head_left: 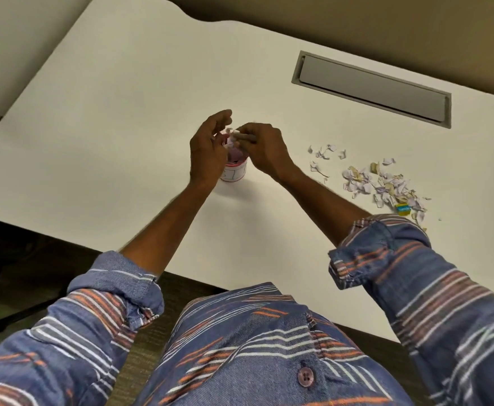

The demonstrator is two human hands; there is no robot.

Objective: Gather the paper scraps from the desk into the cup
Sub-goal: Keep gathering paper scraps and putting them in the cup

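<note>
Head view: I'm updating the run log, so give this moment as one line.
right hand: pinches paper scraps over cup | left hand: curled beside cup, grip unclear | remaining: scrap pile on desk

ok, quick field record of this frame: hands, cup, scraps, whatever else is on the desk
cup: upright, mid desk, scraps already inside
left hand: at the cup's left side, fingers curled; grip cannot be told
right hand: pinches held scraps over the cup
scrap pile: loose on the desk, right of the cup, not yet gathered
yellow block: at the pile's near edge
grey hatch: set in the desk, far right
</note>
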